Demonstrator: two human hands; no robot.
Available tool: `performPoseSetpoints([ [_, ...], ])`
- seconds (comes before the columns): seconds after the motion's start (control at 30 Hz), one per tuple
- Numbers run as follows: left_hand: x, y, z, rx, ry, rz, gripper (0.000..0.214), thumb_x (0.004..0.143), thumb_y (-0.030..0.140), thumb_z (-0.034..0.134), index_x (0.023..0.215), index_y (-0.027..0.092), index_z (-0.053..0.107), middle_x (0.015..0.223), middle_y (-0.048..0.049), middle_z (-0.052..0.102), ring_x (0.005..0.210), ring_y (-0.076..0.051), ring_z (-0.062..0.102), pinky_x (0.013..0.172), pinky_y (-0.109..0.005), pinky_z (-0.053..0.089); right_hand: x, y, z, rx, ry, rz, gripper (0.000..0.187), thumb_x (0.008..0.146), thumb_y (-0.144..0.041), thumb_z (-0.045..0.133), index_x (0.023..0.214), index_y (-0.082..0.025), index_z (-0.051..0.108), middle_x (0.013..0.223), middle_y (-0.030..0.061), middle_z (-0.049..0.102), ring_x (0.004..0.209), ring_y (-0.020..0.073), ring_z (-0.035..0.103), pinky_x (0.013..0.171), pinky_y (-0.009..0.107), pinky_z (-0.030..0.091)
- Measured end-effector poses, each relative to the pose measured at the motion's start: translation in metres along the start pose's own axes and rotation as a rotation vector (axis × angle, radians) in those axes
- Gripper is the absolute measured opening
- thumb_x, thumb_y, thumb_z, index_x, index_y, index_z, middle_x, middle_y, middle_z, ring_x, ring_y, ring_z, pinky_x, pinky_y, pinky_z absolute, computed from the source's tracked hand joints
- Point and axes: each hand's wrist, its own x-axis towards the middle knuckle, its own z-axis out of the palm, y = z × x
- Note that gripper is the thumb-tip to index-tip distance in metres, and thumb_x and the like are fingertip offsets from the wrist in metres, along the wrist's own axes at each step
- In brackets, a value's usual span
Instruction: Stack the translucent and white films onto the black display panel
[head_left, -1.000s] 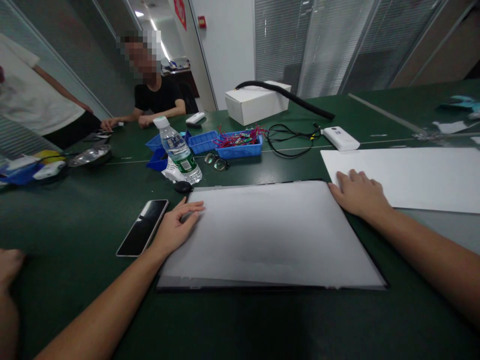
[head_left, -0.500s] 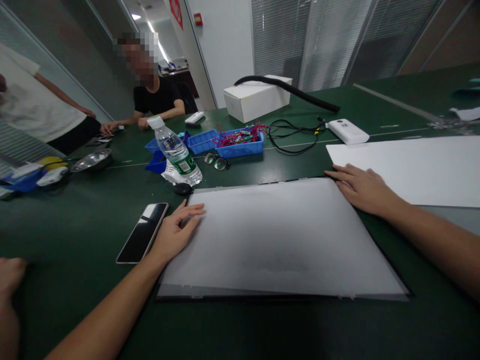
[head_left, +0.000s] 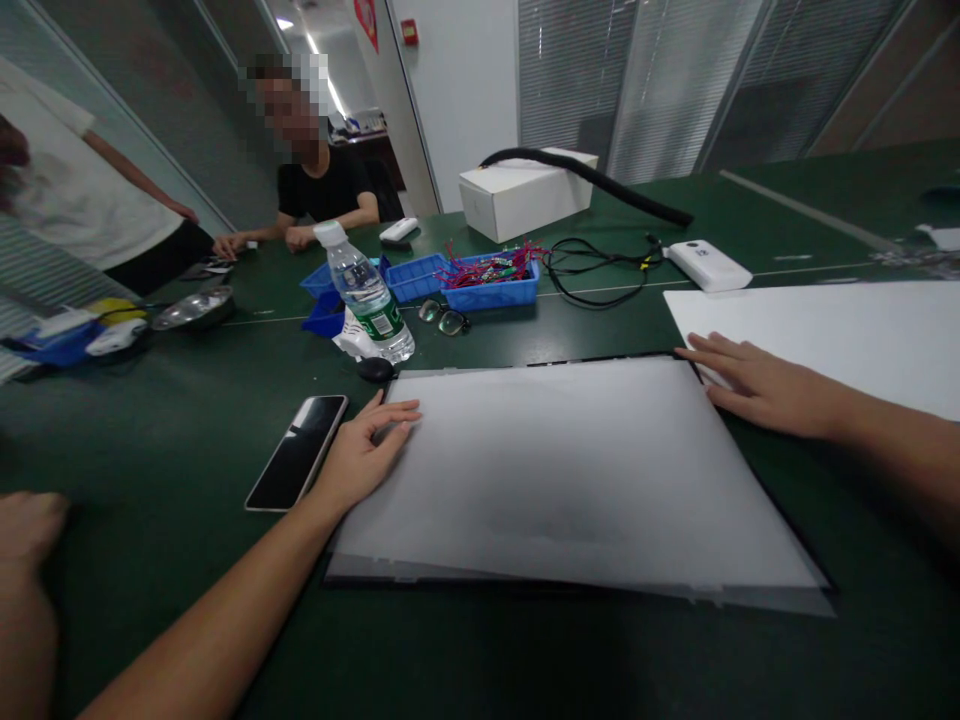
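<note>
Across the green tabletop (head_left: 187,560), a pale sheet (head_left: 555,470) is seemingly steadied beneath loosely spread left fingers (head_left: 391,412), its far corner met by outstretched right fingers (head_left: 721,364), nothing gripped.

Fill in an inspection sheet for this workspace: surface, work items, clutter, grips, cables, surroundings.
Surface: dark green table; spills, nothing seen.
Work items: pale layered sheet, dark-edged, its layers skewed along the near edge; white board at right.
Clutter: phone beside the left grip; bottle, glasses and blue tray of red wires beyond the sheet.
Grips: bare hands, both open; left over the sheet's left edge, right grip at its far right corner.
Cables: coiled black cable beside the tray.
Surroundings: seated person and standing person across; another person's hand at left.
</note>
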Motion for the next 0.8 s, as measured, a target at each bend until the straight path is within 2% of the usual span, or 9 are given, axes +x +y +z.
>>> performPoseSetpoints([
  [0.13,-0.001,0.0,0.0,-0.008,0.001,0.011,0.029,0.097,0.048,0.068,0.11,0.028,0.085,0.137,-0.007,0.08,0.144,-0.036,0.065,0.136,-0.071,0.023,-0.013,-0.001,-0.002,0.02,0.019,-0.035,0.082,0.098,-0.06,0.041,0.17,-0.019,0.045,0.181,0.0124,0.029,0.17,0.0308,0.02,0.139,0.052,0.015],
  [0.2,-0.001,-0.001,0.0,-0.005,0.0,0.018,0.029,0.097,0.047,0.068,0.11,0.028,0.085,0.137,-0.0073,0.08,0.143,-0.036,0.065,0.135,-0.072,0.024,-0.019,-0.005,-0.002,0.023,0.041,-0.037,0.084,0.096,-0.059,0.046,0.17,-0.018,0.045,0.18,0.0124,0.032,0.17,0.0296,0.023,0.139,0.047,0.016],
  [0.27,-0.001,-0.001,-0.001,0.002,-0.002,0.027,0.029,0.097,0.047,0.068,0.11,0.027,0.085,0.137,-0.0078,0.08,0.143,-0.036,0.065,0.135,-0.072,0.023,-0.027,-0.008,-0.003,0.019,0.075,0.006,0.086,0.096,-0.061,0.048,0.17,-0.017,0.043,0.179,0.0135,0.037,0.167,0.031,0.031,0.138,0.046,0.025],
  [0.33,-0.001,-0.001,-0.001,0.007,0.002,0.035,0.03,0.098,0.047,0.068,0.111,0.026,0.085,0.137,-0.0083,0.08,0.143,-0.036,0.066,0.135,-0.072,0.023,-0.035,-0.011,-0.003,0.007,0.118,0.106,0.083,0.099,-0.065,0.045,0.168,-0.019,0.047,0.174,0.0143,0.044,0.159,0.0352,0.046,0.131,0.05,0.039],
  [0.4,-0.001,-0.001,-0.001,0.007,0.005,0.04,0.031,0.098,0.048,0.067,0.111,0.026,0.085,0.137,-0.0085,0.08,0.143,-0.036,0.066,0.136,-0.071,0.022,-0.042,-0.012,-0.005,-0.011,0.152,0.221,0.075,0.103,-0.068,0.036,0.16,-0.024,0.059,0.165,0.0132,0.058,0.144,0.0385,0.061,0.119,0.054,0.05],
  [0.5,-0.001,-0.002,-0.001,0.007,0.007,0.045,0.031,0.098,0.048,0.067,0.11,0.026,0.085,0.137,-0.0085,0.08,0.143,-0.035,0.066,0.136,-0.07,0.022,-0.048,-0.016,-0.009,-0.049,0.179,0.333,0.072,0.106,-0.066,0.024,0.14,-0.026,0.074,0.138,0.0154,0.076,0.121,0.0406,0.073,0.102,0.055,0.057],
  [0.6,-0.002,-0.002,-0.001,0.013,0.011,0.056,0.03,0.098,0.048,0.067,0.11,0.027,0.085,0.137,-0.0081,0.08,0.141,-0.034,0.067,0.136,-0.069,0.022,-0.048,-0.022,-0.014,-0.091,0.202,0.378,0.071,0.105,-0.062,0.023,0.129,-0.022,0.078,0.115,0.0192,0.082,0.102,0.0415,0.076,0.088,0.054,0.056],
  [0.8,-0.003,-0.002,-0.001,0.02,0.004,0.082,0.031,0.098,0.046,0.066,0.111,0.025,0.085,0.135,-0.0089,0.08,0.136,-0.034,0.071,0.136,-0.068,0.023,-0.041,-0.027,-0.012,-0.072,0.258,0.388,0.059,0.095,-0.057,0.043,0.126,-0.021,0.078,0.091,0.0152,0.081,0.08,0.0379,0.073,0.071,0.047,0.051],
])
